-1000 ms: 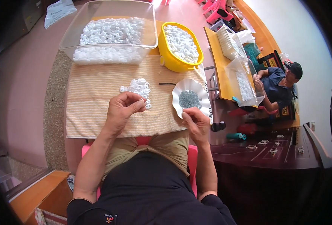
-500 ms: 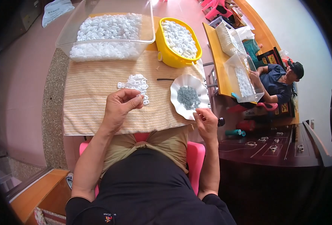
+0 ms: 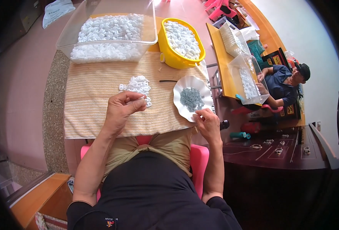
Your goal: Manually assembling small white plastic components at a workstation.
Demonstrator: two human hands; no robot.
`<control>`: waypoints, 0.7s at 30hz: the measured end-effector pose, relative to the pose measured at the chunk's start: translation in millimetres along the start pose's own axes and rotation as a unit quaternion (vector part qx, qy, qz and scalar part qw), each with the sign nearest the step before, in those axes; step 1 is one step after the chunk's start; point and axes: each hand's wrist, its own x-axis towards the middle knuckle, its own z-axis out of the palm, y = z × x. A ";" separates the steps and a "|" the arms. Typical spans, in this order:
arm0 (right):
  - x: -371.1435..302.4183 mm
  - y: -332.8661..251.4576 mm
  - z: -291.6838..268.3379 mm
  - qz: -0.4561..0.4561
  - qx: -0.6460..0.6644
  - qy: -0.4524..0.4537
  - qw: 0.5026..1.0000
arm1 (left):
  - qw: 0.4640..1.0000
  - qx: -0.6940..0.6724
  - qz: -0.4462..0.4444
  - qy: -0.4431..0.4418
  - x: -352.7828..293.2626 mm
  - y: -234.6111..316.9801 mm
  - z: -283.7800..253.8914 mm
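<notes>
My left hand (image 3: 124, 108) pinches a small white plastic piece, mostly hidden by thumb and fingers, just in front of a loose pile of similar white ringed pieces (image 3: 137, 83) on the striped cloth. At the near right rim of a white wavy-edged bowl (image 3: 179, 110) is my right hand (image 3: 208, 125), its thumb and fingertips drawn together. Whatever those fingertips hold, if anything, is too small to make out. Inside the bowl lies a heap of tiny grey-blue parts (image 3: 191, 99).
Behind the pile stand a clear plastic bin (image 3: 104, 50) and a yellow tub (image 3: 173, 57), both full of white pieces. A thin black stick (image 3: 168, 81) lies on the striped cloth (image 3: 89, 103). To the right, a co-worker (image 3: 282, 82) handles pieces at another table (image 3: 225, 76).
My right hand has shifted slightly left and up, its fingertips now over the bowl's near edge. My left hand stays almost still. The co-worker's hands have moved a little.
</notes>
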 end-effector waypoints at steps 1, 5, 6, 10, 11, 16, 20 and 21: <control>0.6 0.3 1.0 -0.001 0.000 0.000 1.000 | 1.000 -0.017 -0.001 -0.002 0.3 -0.7 -0.8; 1.8 1.3 5.5 -0.020 0.002 0.012 1.000 | 1.000 -0.020 -0.014 0.005 -1.7 3.1 1.2; 2.6 0.6 6.9 -0.015 0.008 0.010 1.000 | 1.000 -0.019 -0.017 0.008 -2.0 4.3 2.1; 8.0 -7.8 9.3 -0.013 0.031 0.005 0.999 | 1.000 -0.007 -0.002 0.006 -2.0 2.1 1.6; 9.8 -7.3 10.8 -0.028 0.026 0.008 0.999 | 1.000 -0.007 -0.002 0.006 -2.2 2.6 2.1; 17.3 -13.6 14.3 -0.042 0.013 0.001 0.999 | 1.000 -0.021 -0.001 0.000 -2.5 4.6 4.4; 23.4 -11.2 19.3 -0.074 -0.032 0.018 0.997 | 1.000 -0.008 -0.002 0.000 -1.8 3.6 2.7; 25.0 -11.6 20.1 -0.076 -0.045 0.022 0.996 | 1.000 0.000 0.004 -0.006 -1.5 2.9 2.4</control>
